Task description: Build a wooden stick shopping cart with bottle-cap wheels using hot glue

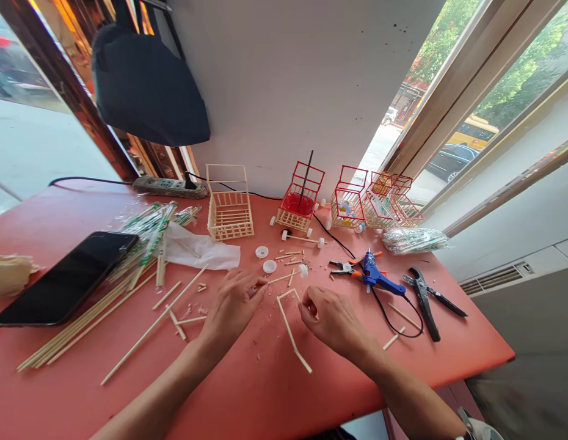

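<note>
My left hand (236,299) is closed, thumb against the curled fingers; whatever it grips is hidden. Beyond its fingertips a thin wooden stick (284,278) runs right to a white cap wheel (303,271). I cannot tell whether the hand touches this stick. My right hand (332,318) has its fingers curled at one end of a bent frame of joined wooden sticks (286,324), seemingly pinching it. The frame's long side reaches toward the table's front edge. Two white caps (262,252) lie past my left hand, among short cut stick pieces (291,253).
A blue glue gun (380,278), orange-handled pliers (345,267) and black-handled cutters (426,302) lie right. A phone (68,278), long sticks (91,324) and wrapped sticks (151,238) are left. Small stick carts (231,214) and a power strip (169,187) line the back.
</note>
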### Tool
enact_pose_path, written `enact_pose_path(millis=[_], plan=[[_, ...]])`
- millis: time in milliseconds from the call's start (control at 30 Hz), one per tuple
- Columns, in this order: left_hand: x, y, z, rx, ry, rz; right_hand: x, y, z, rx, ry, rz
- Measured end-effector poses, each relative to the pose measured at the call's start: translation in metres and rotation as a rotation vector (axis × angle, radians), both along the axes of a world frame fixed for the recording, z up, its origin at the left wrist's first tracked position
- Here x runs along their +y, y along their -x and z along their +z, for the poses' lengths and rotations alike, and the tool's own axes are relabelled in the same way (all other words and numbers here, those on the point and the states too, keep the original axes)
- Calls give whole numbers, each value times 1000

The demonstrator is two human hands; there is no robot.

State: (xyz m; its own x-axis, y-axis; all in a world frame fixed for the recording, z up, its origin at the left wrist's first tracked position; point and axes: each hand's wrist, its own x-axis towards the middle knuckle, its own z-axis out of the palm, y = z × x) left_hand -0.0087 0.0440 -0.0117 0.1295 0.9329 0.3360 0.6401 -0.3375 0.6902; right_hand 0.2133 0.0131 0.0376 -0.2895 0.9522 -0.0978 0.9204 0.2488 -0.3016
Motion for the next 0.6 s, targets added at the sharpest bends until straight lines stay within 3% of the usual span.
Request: enact_pose_path(millis=[167,600], plan=[[-2,-4,-5,20,27,-36,0,-1,-5,54,-97,-3],[-12,-15,-11,150,26,-99,-2,20,1,-198,88,-89]])
